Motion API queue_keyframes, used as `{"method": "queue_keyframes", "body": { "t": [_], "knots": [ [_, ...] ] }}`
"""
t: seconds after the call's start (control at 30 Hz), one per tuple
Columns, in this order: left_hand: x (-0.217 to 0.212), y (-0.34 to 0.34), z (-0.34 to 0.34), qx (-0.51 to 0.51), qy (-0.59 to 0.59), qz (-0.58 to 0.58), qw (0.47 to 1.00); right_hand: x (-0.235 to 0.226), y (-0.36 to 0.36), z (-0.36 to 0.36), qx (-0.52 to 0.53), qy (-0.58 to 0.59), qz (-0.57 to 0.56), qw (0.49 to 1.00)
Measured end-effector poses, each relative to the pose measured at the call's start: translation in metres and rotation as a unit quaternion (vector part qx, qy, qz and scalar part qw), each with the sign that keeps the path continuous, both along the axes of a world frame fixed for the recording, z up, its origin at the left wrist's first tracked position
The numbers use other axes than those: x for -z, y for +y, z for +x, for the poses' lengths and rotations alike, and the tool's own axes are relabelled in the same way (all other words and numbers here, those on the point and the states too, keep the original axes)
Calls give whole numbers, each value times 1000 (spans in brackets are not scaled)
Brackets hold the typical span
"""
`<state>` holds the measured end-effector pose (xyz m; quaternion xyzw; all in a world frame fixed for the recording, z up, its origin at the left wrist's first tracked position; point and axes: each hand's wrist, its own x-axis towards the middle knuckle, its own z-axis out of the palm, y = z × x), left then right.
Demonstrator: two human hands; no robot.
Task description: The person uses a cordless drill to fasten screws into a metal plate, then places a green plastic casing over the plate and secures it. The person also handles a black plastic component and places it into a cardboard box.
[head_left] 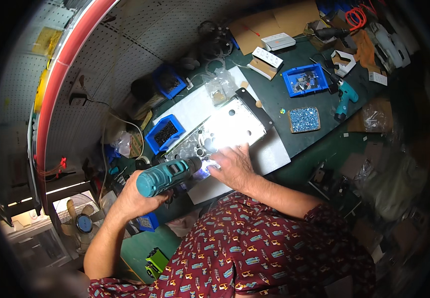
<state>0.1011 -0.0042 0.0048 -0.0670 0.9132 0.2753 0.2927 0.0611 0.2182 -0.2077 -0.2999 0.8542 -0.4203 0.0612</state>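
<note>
My left hand (pixel 134 197) is wrapped round the handle of a teal cordless drill (pixel 160 180), whose chuck points right, toward my other hand. Bent fingers of my right hand (pixel 236 168) are at the near edge of a shiny metal panel (pixel 235 121), close to the drill's tip. What those fingers pinch is hidden by glare and by the hand itself. The panel has round holes and a dark strip along its far right side. It lies on a white sheet (pixel 276 151) on the green bench.
Left of the panel stands a blue bin (pixel 164 134) of dark small parts; another blue bin (pixel 169 83) is behind it. Farther right are a blue tray (pixel 305 80) of parts, a box of blue screws (pixel 304 119) and a second teal drill (pixel 345 101). A fan (pixel 83 222) stands at lower left.
</note>
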Motion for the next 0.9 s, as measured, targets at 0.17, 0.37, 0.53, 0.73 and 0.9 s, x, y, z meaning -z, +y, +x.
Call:
{"method": "queue_keyframes", "body": {
  "t": [0.17,0.37,0.53,0.73,0.9],
  "knots": [
    [4,-23,53,-141,30,70,987,-6,-11,5,53,0,34,998],
    [46,-67,130,-262,163,121,943,-2,-27,15,99,42,51,993],
    [134,-76,183,-333,304,46,891,0,-28,13,91,91,27,991],
    [247,-84,198,-275,270,-18,923,-2,-17,7,105,61,-28,992],
    [346,-81,208,-182,250,-72,948,11,-7,3,176,-32,-129,975]
  ]
}}
